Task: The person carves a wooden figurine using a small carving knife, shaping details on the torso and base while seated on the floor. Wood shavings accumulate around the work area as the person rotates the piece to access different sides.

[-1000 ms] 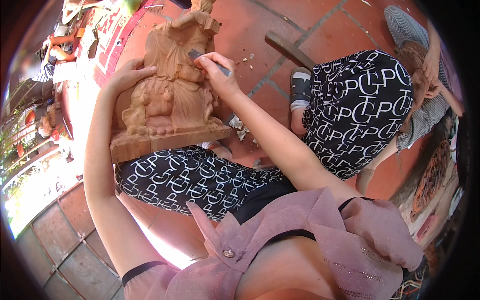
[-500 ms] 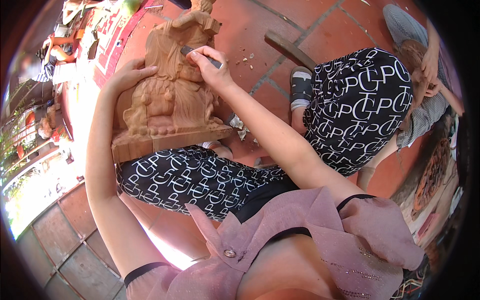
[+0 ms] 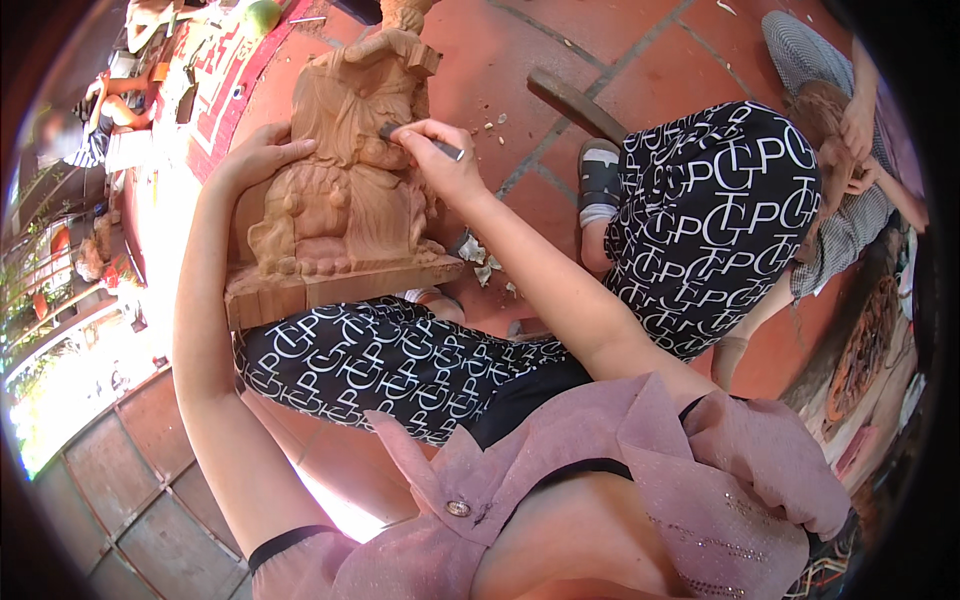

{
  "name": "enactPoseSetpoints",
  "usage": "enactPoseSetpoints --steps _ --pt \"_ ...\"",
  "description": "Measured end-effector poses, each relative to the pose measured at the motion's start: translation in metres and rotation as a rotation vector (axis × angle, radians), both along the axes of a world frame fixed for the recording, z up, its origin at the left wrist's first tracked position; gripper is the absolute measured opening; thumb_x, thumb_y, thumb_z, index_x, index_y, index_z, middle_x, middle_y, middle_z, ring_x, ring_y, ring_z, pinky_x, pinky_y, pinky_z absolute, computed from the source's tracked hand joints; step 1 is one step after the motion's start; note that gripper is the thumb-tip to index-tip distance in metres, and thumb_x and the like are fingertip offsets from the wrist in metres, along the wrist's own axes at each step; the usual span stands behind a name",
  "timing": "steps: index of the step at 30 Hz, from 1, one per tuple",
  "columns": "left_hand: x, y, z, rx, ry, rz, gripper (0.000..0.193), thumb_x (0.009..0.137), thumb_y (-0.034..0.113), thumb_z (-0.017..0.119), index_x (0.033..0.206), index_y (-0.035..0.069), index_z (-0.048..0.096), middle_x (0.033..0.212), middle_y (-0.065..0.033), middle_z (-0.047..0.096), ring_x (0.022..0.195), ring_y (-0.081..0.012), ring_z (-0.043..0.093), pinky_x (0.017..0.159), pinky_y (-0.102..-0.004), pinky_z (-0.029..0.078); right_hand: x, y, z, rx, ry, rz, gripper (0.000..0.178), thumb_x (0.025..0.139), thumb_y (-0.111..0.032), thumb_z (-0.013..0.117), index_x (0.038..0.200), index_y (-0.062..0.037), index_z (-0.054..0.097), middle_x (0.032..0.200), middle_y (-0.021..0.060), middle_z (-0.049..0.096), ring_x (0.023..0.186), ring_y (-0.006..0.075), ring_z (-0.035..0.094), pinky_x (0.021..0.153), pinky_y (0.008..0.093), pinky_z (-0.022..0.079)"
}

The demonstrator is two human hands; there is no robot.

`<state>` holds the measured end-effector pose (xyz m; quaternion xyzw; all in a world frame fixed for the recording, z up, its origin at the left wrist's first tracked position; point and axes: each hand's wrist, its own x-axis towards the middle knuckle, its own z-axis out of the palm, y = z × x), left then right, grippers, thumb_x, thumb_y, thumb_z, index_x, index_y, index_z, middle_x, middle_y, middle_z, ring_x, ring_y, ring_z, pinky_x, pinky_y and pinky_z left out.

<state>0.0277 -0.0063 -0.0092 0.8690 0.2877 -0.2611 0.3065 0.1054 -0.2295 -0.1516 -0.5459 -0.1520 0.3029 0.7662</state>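
Note:
A carved wooden statue (image 3: 335, 215) of a robed figure stands on its block base by my left leg, its top cut off by the upper edge. My left hand (image 3: 268, 158) steadies it from the left side, thumb on the front and the other fingers partly hidden behind the wood. Between the fingers of my right hand (image 3: 445, 160) is a short, dark, flat strip (image 3: 388, 130); its far end meets the carved folds at the figure's middle. The strip's exact kind is unclear.
Pale chips (image 3: 480, 262) lie on the red tile floor (image 3: 500, 60). A wooden bar (image 3: 575, 105) lies near my sandalled foot (image 3: 600, 175). A patterned red rug (image 3: 215, 110) spreads at upper left. Another person (image 3: 850, 190) sits close on the right; others are at far left.
My right hand has moved slightly down and right with the strip, from the upper folds to lower ones. My left hand keeps its place on the statue.

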Motion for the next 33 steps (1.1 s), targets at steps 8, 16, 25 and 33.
enactPoseSetpoints --steps 8,16,25,33 --pt "0.002 -0.012 0.004 -0.163 -0.042 0.118 0.045 0.088 0.024 0.062 0.120 -0.006 0.052 0.110 -0.0100 0.061 0.098 -0.0144 0.058 0.086 -0.0281 0.046 0.034 0.011 0.020 0.281 0.554 0.077 0.037 0.090 -0.030 0.060 0.101 0.0048 0.060 0.090 0.0141 0.066 0.077 0.0164 0.064 0.067 0.0264 0.054" --pt "0.006 -0.018 0.011 -0.142 -0.004 0.068 0.045 0.088 0.025 0.061 0.121 -0.005 0.052 0.112 -0.0067 0.059 0.100 -0.0118 0.054 0.088 -0.0264 0.043 0.034 0.033 0.005 0.174 0.096 -0.089 0.028 0.089 -0.025 0.058 0.085 0.0011 0.067 0.072 0.0091 0.067 0.061 0.0124 0.061 0.058 0.0266 0.051" --pt "0.006 -0.014 0.008 -0.197 -0.004 0.106 0.048 0.088 0.025 0.061 0.124 -0.004 0.049 0.115 -0.0074 0.058 0.104 -0.0131 0.053 0.092 -0.0274 0.042 0.032 0.028 0.014 0.140 -0.595 -0.241 0.016 0.082 -0.017 0.063 0.084 -0.0019 0.068 0.081 0.0148 0.066 0.074 0.0272 0.064 0.065 0.0334 0.050" --pt "-0.001 -0.010 0.003 -0.251 -0.062 0.099 0.049 0.089 0.027 0.061 0.125 -0.004 0.049 0.115 -0.0074 0.058 0.104 -0.0131 0.053 0.092 -0.0279 0.042 0.026 0.000 0.007 0.052 -0.063 -0.028 0.023 0.088 -0.021 0.059 0.095 -0.0001 0.068 0.076 0.0068 0.068 0.065 0.0111 0.063 0.059 0.0247 0.050"
